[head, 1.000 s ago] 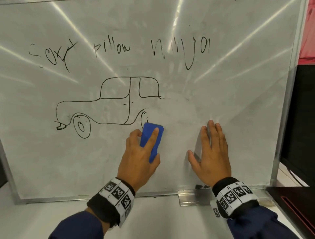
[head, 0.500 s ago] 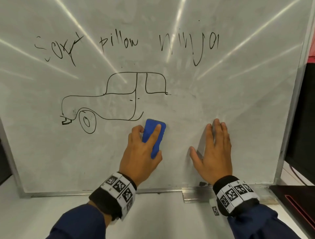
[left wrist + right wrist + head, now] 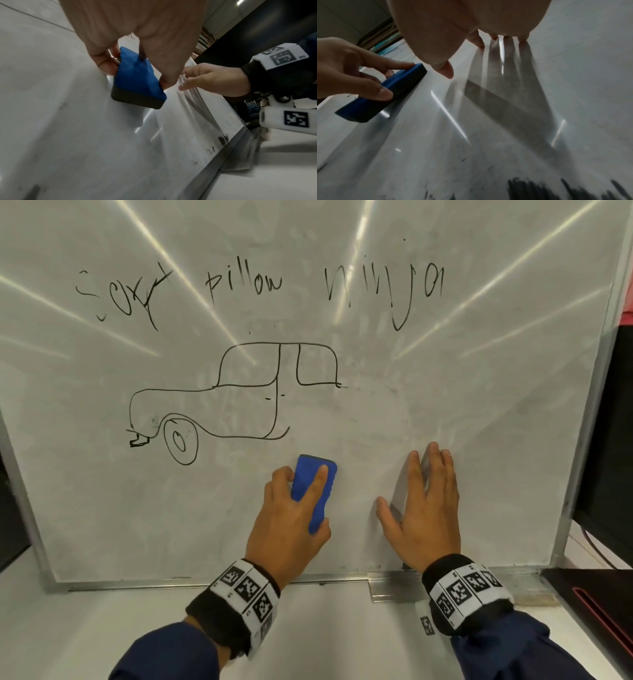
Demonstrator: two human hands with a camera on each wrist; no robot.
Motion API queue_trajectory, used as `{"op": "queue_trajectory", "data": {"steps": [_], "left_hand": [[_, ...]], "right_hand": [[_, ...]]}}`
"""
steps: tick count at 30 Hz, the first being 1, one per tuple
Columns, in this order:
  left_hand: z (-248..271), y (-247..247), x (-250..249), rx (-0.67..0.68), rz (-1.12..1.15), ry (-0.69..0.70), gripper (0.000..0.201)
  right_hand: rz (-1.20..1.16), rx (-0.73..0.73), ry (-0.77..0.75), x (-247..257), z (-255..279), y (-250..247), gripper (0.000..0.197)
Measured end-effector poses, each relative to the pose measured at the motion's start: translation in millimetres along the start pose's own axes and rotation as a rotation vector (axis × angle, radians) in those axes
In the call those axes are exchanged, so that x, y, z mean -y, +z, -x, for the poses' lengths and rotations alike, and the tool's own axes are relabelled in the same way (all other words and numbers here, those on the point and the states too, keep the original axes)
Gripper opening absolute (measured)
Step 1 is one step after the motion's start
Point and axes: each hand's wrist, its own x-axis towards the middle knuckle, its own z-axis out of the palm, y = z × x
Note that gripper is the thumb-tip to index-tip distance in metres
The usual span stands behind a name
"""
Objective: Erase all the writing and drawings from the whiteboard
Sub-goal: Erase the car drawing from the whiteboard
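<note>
The whiteboard stands upright before me. Black writing runs across its top, and under it is a car drawing whose rear part is wiped away. My left hand grips a blue eraser with a dark felt face, pressed flat on the board just below the car's back end. My right hand lies flat on the board to the right of the eraser, fingers straight, fingertips touching the surface.
An aluminium tray rail runs along the board's bottom edge, with dark marker smudges near it. A black device with a red line sits at the lower right. A dark panel stands beyond the board's right frame.
The last trace of the rear wheel, left of the eraser one second ago, is gone. The eraser has slipped a little lower relative to the car. The right hand stays flat.
</note>
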Motion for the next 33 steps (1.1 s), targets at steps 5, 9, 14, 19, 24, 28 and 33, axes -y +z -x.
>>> {"op": "queue_trajectory", "data": {"steps": [5, 9, 14, 19, 24, 28, 33], "left_hand": [[-17, -19, 8, -0.05, -0.016, -0.003, 0.086], [-20, -21, 9, -0.068, 0.011, -0.042, 0.087], [-6, -21, 14, -0.006, -0.043, 0.015, 0.089], [-40, -49, 29, -0.133, 0.013, -0.071, 0.087], [-23, -46, 24, -0.045, -0.031, -0.017, 0.086], [-28, -54, 36, -0.103, -0.029, -0.069, 0.084], [-20, -52, 41, -0.074, -0.034, -0.052, 0.085]], "right_hand": [[-0.034, 0.006, 0.009, 4, 2, -1, 0.088], [-0.051, 0.018, -0.015, 16, 4, 1, 0.082], [-0.077, 0.035, -0.05, 32, 6, 6, 0.078], [-0.096, 0.038, -0.155, 53, 4, 8, 0.077], [-0.122, 0.039, -0.194, 76, 2, 18, 0.075], [-0.117, 0.053, -0.212, 90, -4, 18, 0.074], [-0.118, 0.039, -0.252, 100, -9, 19, 0.073]]}}
